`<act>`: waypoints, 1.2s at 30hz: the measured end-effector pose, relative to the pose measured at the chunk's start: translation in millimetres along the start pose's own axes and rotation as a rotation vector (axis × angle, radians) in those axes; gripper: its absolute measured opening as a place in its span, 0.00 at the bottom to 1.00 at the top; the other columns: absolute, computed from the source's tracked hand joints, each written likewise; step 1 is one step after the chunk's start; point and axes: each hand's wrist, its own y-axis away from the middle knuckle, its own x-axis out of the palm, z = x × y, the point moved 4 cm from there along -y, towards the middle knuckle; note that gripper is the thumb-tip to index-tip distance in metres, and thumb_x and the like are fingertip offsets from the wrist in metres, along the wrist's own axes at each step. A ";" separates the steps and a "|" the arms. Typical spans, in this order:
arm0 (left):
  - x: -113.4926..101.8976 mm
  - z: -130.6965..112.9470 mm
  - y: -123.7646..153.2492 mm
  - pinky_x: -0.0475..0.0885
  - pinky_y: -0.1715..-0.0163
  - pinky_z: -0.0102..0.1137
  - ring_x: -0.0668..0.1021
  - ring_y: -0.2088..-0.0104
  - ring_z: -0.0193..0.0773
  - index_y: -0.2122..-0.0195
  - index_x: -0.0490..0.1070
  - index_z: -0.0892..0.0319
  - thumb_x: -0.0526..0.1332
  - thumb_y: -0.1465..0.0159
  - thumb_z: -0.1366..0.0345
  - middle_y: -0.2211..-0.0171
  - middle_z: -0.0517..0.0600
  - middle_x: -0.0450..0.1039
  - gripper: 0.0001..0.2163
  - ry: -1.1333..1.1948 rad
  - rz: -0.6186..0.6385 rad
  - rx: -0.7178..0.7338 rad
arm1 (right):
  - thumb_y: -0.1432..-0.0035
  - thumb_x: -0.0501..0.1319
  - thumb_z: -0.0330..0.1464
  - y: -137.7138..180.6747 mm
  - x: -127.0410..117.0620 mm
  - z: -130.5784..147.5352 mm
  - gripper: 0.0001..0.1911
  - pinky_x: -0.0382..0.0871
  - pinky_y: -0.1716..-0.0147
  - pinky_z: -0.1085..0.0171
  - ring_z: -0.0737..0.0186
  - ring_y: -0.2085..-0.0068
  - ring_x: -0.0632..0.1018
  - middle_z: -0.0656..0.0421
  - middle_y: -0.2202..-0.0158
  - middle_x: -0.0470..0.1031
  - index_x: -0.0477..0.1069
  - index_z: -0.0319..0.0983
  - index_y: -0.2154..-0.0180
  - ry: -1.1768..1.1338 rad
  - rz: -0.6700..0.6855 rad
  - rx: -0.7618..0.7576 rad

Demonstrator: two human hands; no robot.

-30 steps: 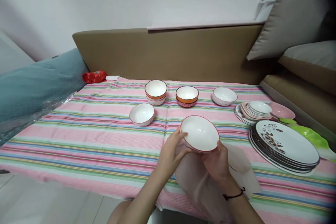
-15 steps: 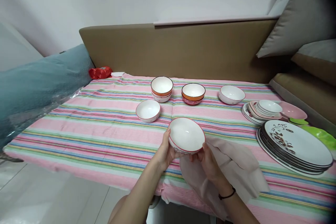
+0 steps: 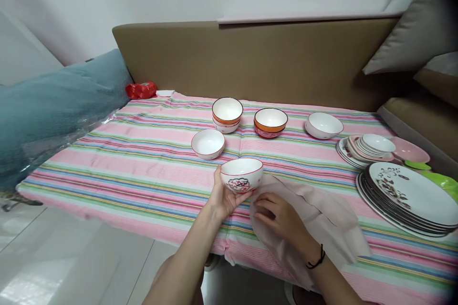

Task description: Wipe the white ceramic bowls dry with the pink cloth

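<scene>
My left hand (image 3: 222,198) cups a white bowl (image 3: 242,175) with a red rim and a red pattern on its side, held level just above the striped cloth. My right hand (image 3: 277,217) has come off the bowl and lies on a pale pink cloth (image 3: 315,212), fingers curled and pinching its folds. A single white bowl (image 3: 208,143) stands a little beyond the held one. Farther back are a stack of two bowls with orange bands (image 3: 227,114), a second stack (image 3: 270,122) and a lone white bowl (image 3: 323,125).
The striped tablecloth (image 3: 136,162) covers a low table before a tan sofa back (image 3: 250,62). Stacked patterned plates (image 3: 408,195), small dishes (image 3: 370,147), a pink dish (image 3: 411,150) and green plates (image 3: 443,182) fill the right. A teal cushion (image 3: 53,105) and a red packet (image 3: 140,90) lie left.
The bowl was tilted toward me in both hands; now it sits level in my left hand alone, lower and further left. My right hand dropped onto the pink cloth.
</scene>
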 end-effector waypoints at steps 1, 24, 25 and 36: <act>-0.6 -0.6 -1.0 0.80 0.65 0.37 0.80 0.56 0.50 0.41 0.64 0.63 0.49 0.36 0.40 0.54 0.62 0.77 0.34 0.005 -0.008 0.014 | 0.43 0.64 0.36 0.1 0.9 1.1 0.08 0.71 0.58 0.56 0.53 0.57 0.76 0.54 0.57 0.76 0.78 0.42 0.62 0.019 0.012 -0.005; 11.9 -32.3 21.4 0.70 0.45 0.41 0.66 0.38 0.54 0.35 0.53 0.55 0.72 0.54 0.61 0.36 0.58 0.59 0.46 -1.038 -0.227 1.234 | 0.33 0.50 0.37 0.9 1.4 5.8 0.13 0.59 0.71 0.64 0.64 0.73 0.67 0.62 0.74 0.65 0.61 0.41 0.70 -0.159 -0.180 0.122; 13.3 -33.1 26.3 0.68 0.43 0.42 0.66 0.38 0.55 0.34 0.50 0.55 0.72 0.54 0.61 0.35 0.58 0.59 0.48 -1.159 -0.244 1.332 | 0.33 0.49 0.38 1.2 0.6 4.2 0.13 0.59 0.71 0.64 0.63 0.73 0.67 0.62 0.74 0.65 0.60 0.41 0.70 -0.172 -0.195 0.134; 10.2 -37.7 35.6 0.67 0.43 0.47 0.66 0.38 0.59 0.35 0.53 0.55 0.73 0.56 0.59 0.37 0.60 0.62 0.48 -1.334 -0.287 1.491 | 0.31 0.47 0.41 -0.3 -6.2 3.9 0.13 0.62 0.66 0.61 0.60 0.68 0.68 0.60 0.69 0.66 0.61 0.42 0.66 -0.231 -0.296 0.147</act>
